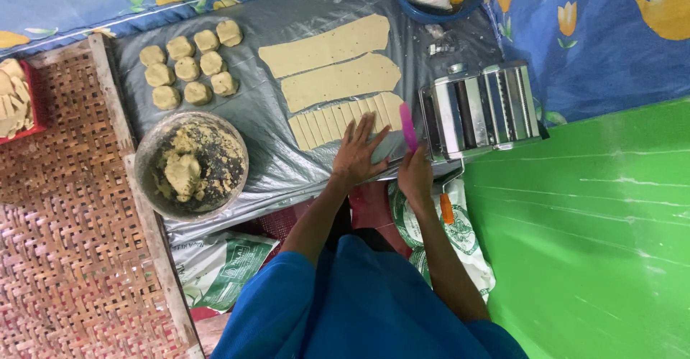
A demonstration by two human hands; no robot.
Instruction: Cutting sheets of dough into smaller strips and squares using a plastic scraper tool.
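Two hands: left hand (357,150) flat, fingers spread, on dough strips (345,120); right hand (415,172) clamped on pink cutter (407,125). Dough looks soft, tearable; lift from the ends.

Pale dough sheet (345,120) — flat, seemingly strip-cut

Two green-and-white printed bags (223,269) (460,233) on the floor beside the person's knees
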